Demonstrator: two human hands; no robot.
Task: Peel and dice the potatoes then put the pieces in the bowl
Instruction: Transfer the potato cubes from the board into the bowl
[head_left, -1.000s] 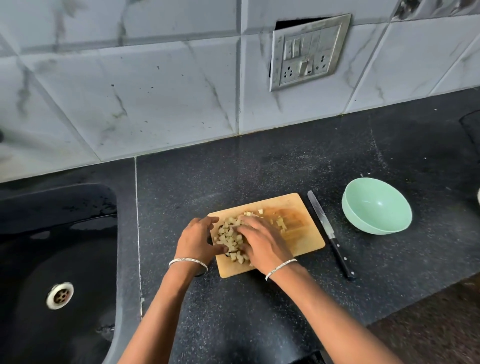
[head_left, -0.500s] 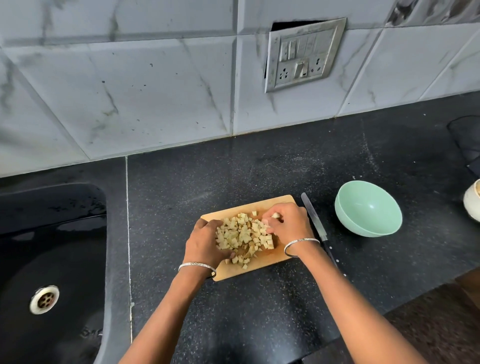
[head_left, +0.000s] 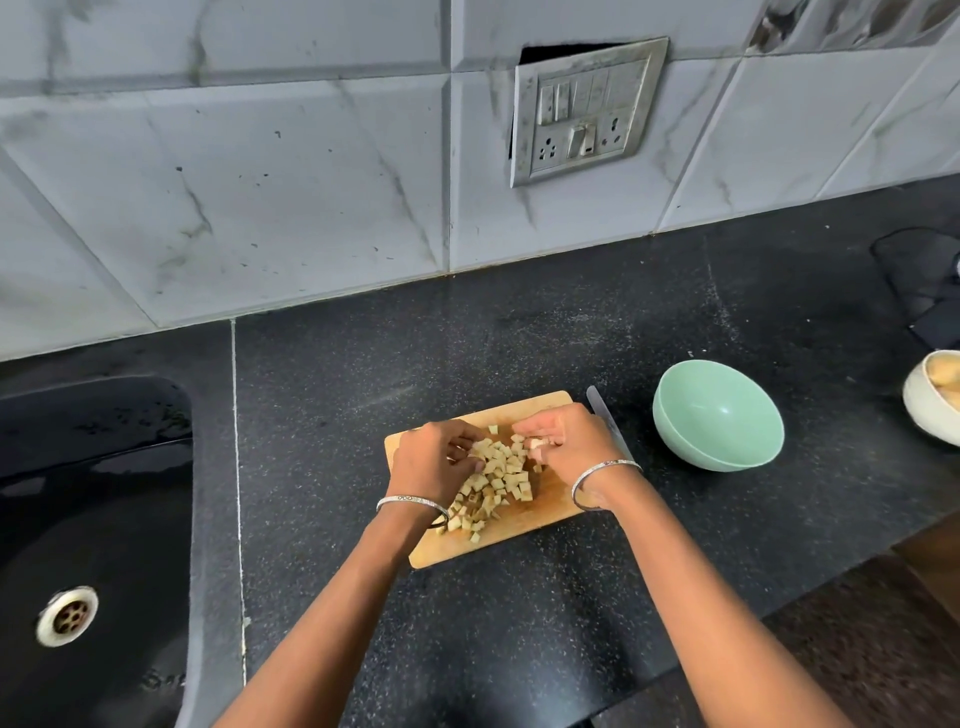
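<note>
A pile of pale diced potato pieces (head_left: 500, 477) lies on the wooden cutting board (head_left: 524, 531) in the middle of the black counter. My left hand (head_left: 428, 465) curls its fingers into the left side of the pile. Over the pile's far right corner, my right hand (head_left: 569, 441) pinches a few pieces in its bent fingers. The mint green bowl (head_left: 719, 431) stands to the right of the board and holds nothing I can see. Between board and bowl lies the knife (head_left: 601, 410), its handle hidden under my right wrist.
A black sink (head_left: 98, 467) with a metal drain (head_left: 67, 616) fills the left. A white bowl (head_left: 924, 410) holding potatoes sits at the right edge. The tiled wall with a switch plate (head_left: 587, 109) rises behind. The counter's front edge runs at lower right.
My right hand moved from the pile's near side to its far right corner. My left hand slid further onto the board against the pile. The pieces are bunched closer together.
</note>
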